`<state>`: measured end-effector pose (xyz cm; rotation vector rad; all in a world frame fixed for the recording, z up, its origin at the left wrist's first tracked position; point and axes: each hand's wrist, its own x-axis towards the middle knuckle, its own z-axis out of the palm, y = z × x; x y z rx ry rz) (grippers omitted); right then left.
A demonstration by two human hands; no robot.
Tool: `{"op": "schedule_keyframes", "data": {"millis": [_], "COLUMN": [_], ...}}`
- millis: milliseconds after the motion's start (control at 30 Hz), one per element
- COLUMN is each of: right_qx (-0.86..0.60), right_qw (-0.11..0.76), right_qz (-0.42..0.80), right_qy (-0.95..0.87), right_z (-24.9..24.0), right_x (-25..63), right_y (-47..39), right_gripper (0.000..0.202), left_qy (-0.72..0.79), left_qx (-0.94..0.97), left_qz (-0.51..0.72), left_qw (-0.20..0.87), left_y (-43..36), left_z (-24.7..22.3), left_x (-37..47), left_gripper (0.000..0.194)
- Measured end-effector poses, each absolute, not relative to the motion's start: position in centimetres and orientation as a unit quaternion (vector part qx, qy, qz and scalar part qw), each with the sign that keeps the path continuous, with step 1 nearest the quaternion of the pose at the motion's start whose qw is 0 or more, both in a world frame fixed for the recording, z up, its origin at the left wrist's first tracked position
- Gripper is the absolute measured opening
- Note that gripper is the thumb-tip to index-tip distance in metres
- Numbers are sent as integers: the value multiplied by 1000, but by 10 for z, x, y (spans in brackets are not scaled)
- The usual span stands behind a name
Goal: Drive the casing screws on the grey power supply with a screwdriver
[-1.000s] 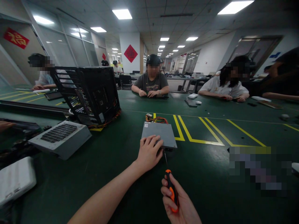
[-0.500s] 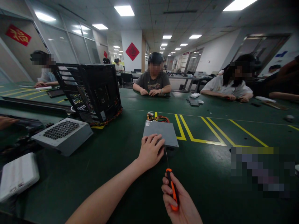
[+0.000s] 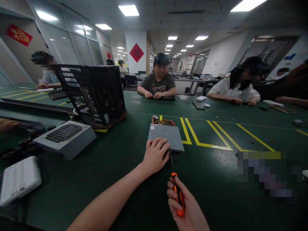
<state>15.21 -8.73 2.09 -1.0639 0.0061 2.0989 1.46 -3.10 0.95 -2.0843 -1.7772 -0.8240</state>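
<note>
A grey computer power supply (image 3: 166,133) lies on the green table, its coloured cable bundle (image 3: 166,122) at the far side. My left hand (image 3: 155,155) rests on its near left part, palm down with the fingers stretched over the top. In my right hand (image 3: 183,202) is a screwdriver (image 3: 178,195) with an orange and black handle, the fingers wrapped round it. Its thin shaft points away from me to the near face of the power supply, beside my left fingertips. Whether the tip sits in a screw I cannot tell.
A black computer case (image 3: 103,93) stands at the back left. Before it lies another power supply (image 3: 67,138) with a mesh grille. A white box-shaped device (image 3: 20,179) is at the near left. Co-workers sit across the table (image 3: 216,176); another person's hand (image 3: 8,125) shows at the left edge.
The screwdriver handle has turned slightly in my right hand, showing a different share of orange and black. My left hand and the power supply stay in place.
</note>
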Motion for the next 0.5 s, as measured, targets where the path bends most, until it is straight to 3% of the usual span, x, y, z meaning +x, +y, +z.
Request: {"op": "schedule_keyframes", "data": {"millis": [300,500], "right_qx": [-470,-453], "right_qw": [328,359], "right_qz": [816,806], "right_qy": [-80,-132], "right_z": [17,9], "right_x": [158,166], "right_y": [-83,-80], "right_gripper": [25,13], "left_qy": [-612,-611], "left_qx": [-723,-725], "left_qz": [-285,-284], "left_qw": [146,145], "left_y": [-30,-31], "left_z": [9,9], "left_x": [15,14], "left_gripper": [28,28]}}
